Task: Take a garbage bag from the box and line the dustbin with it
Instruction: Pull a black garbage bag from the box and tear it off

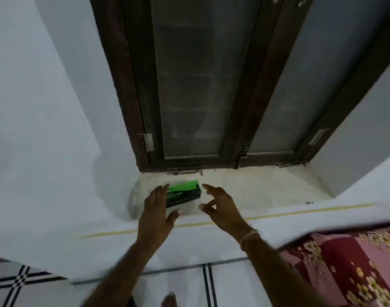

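A green and black garbage bag box (184, 192) lies on a pale stone window sill (256, 187), near the sill's left end. My left hand (157, 209) reaches over the box's left end with fingers spread, holding nothing. My right hand (220, 207) hovers just right of the box, fingers apart and slightly curled, empty. A thin thread band circles my right wrist. No dustbin is in view.
A dark wooden window frame (238, 107) with frosted panes rises behind the sill. White walls flank it. A bed with a maroon floral cover (349, 269) sits at the lower right. Tiled floor with dark lines lies below.
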